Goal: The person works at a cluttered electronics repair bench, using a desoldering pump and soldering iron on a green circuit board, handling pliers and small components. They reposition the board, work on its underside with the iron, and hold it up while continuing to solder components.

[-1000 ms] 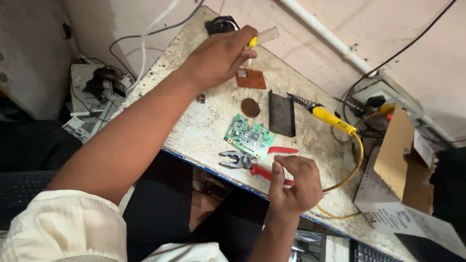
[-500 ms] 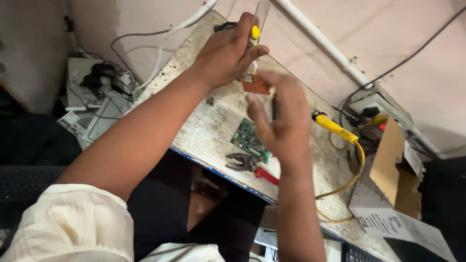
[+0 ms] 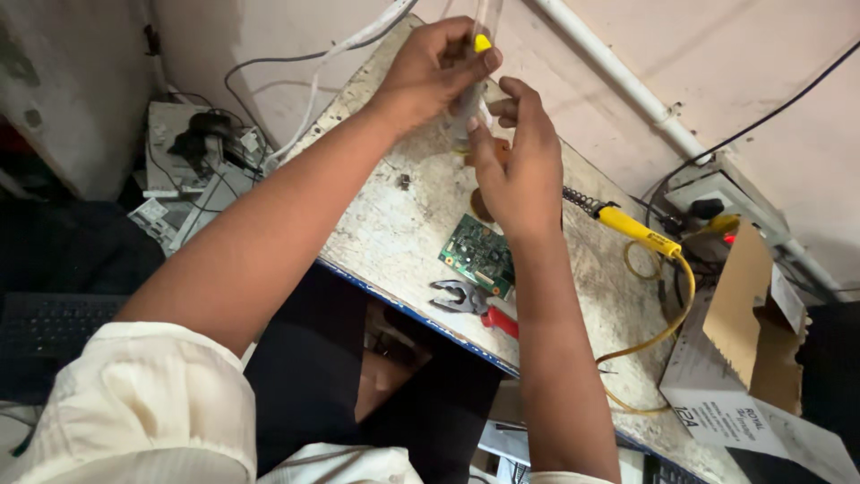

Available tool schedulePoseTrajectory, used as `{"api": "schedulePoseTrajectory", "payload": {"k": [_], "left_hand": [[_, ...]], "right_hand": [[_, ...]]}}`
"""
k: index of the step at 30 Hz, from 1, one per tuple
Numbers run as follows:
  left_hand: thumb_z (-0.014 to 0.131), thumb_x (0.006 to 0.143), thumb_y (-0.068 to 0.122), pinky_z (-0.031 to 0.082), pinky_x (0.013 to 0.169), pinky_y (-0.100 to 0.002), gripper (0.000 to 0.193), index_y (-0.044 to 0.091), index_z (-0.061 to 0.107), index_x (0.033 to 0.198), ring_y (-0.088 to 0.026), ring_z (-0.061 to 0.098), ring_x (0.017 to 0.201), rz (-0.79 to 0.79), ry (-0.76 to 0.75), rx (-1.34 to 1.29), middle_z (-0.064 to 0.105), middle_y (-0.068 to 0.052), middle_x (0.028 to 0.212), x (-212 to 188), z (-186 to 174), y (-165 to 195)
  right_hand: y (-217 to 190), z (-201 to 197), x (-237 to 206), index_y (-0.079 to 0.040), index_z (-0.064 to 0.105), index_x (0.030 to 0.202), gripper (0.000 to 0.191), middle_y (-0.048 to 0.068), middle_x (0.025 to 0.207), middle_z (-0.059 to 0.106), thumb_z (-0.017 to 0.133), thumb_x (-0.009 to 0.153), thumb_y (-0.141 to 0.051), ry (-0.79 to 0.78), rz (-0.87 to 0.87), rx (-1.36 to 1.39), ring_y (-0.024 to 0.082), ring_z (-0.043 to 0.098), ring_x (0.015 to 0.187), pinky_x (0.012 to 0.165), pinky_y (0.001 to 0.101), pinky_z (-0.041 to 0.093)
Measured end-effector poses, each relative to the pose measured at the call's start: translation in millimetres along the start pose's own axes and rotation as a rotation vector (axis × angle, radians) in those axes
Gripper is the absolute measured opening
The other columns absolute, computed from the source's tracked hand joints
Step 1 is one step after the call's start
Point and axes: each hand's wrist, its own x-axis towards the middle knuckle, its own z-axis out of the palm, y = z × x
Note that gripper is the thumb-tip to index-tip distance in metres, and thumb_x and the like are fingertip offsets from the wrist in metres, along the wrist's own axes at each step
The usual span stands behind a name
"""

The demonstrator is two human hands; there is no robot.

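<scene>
Above the worn bench (image 3: 394,224), the left hand (image 3: 436,64) gripped a clear tube (image 3: 472,67) (yellow-tipped); the right hand (image 3: 518,166) pinched what seemed its lower end.

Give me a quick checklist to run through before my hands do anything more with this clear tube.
1. Left hand grips the clear tube: ok.
2. Right hand reaches the tube's lower end: ok.
3. Tube's contents visible: cannot tell.
4. Soldering iron lies apart from both hands: ok.
5. Green circuit board lies flat on the bench: ok.
6. Red-handled pliers well back from the bench edge: not ok.
</scene>
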Motion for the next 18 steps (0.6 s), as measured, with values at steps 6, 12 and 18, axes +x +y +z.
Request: {"api": "schedulePoseTrajectory", "payload": {"k": [6,12,18], "left_hand": [[0.079,0.094,0.044,0.058,0.061,-0.022,0.043,0.005,0.073,0.110,-0.004,0.067,0.073,-0.120,-0.045,-0.095,0.068,0.003,0.085,-3,3,6],[0.078,0.090,0.050,0.062,0.060,-0.022,0.053,0.003,0.076,0.114,-0.004,0.071,0.072,-0.161,-0.064,-0.029,0.073,0.000,0.088,-4,5,5],[0.046,0.107,0.051,0.047,0.062,-0.030,0.054,0.008,0.079,0.112,-0.011,0.057,0.070,-0.150,0.000,0.050,0.069,-0.001,0.086,-3,3,2]], "right_hand": [[8,5,4,0.002,0.045,0.143,0.037,0.016,0.115,0.070,0.059,0.113,-0.016,0.038,0.028,0.179,0.021,0.073,0.104,0.085,0.0317,0.063],[21,13,-2,-0.004,0.047,0.145,0.037,0.009,0.086,0.062,0.056,0.111,-0.016,0.006,0.190,0.200,0.013,0.061,0.076,0.067,0.0286,0.049],[28,18,2,-0.003,0.054,0.137,0.029,-0.002,0.092,0.057,0.050,0.113,-0.021,0.072,0.270,0.490,0.006,0.056,0.078,0.067,0.0246,0.051]]}}
